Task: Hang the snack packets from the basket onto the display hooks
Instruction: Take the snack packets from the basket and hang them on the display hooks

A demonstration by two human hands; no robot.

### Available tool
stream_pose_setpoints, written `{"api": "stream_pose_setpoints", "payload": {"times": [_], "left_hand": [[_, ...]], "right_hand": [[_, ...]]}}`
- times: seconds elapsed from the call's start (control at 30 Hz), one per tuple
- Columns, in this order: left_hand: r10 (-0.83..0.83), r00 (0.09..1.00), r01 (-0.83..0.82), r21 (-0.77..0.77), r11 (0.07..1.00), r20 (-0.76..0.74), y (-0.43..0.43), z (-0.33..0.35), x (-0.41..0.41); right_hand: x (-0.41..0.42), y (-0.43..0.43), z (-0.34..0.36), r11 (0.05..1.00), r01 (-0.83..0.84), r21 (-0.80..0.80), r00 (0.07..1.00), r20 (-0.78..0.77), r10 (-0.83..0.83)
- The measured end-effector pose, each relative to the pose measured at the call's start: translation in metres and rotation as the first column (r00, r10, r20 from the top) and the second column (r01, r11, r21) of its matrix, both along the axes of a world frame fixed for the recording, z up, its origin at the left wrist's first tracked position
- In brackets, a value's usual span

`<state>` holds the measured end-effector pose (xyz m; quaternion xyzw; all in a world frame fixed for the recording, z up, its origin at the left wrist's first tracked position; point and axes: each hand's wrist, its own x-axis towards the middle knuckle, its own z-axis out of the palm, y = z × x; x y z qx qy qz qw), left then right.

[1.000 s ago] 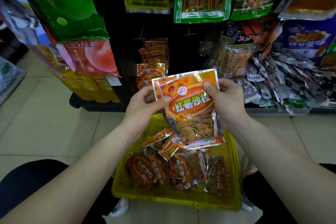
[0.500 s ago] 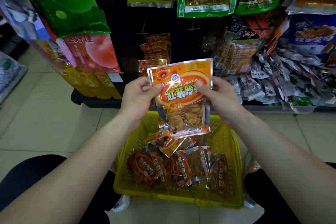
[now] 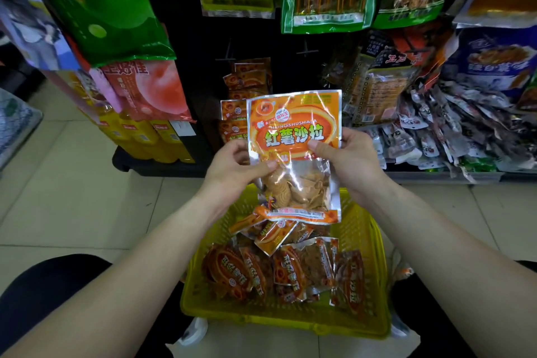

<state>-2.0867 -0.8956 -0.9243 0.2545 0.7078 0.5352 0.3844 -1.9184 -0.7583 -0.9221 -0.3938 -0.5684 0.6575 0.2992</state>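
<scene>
Shop rack point(image 3: 250, 43) behind; orange packet point(image 3: 293, 136) between left grip point(image 3: 232, 171), right grip point(image 3: 348, 160), both pinching edges.

The orange snack packet point(image 3: 293, 136) bears large white characters "红薯沙拉" under the Latin line "HONGSHUSHALA", with a round badge marked "FOOD" and a small "新" at its left edge. The same four characters show upside down on the loose packets point(image 3: 252, 273) in the yellow basket point(image 3: 284, 325). A pink bag point(image 3: 142, 87) reads "好佳". Other print is too blurred to read.
</scene>
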Motion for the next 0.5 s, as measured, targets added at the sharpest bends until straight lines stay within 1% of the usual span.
{"api": "stream_pose_setpoints", "payload": {"times": [0.13,0.3,0.4,0.5], "left_hand": [[0.03,0.997,-0.029,0.017,0.999,-0.07,0.002,0.001,0.002],[0.078,0.994,-0.072,0.08,0.994,-0.07,0.005,0.004,0.002],[0.108,0.984,-0.097,0.083,0.992,-0.141,0.005,0.0,0.001],[0.132,0.972,-0.118,0.081,0.99,-0.194,0.004,-0.007,-0.002]], "right_hand": [[-0.002,0.003,-0.002,1.0,0.024,0.015,1.0,0.017,-0.024],[-0.005,0.003,-0.003,0.997,0.043,0.059,0.996,0.072,-0.047],[-0.006,0.002,-0.002,0.997,0.053,0.065,0.993,0.104,-0.059],[-0.006,-0.002,-0.003,0.993,0.08,0.089,0.981,0.169,-0.094]]}}
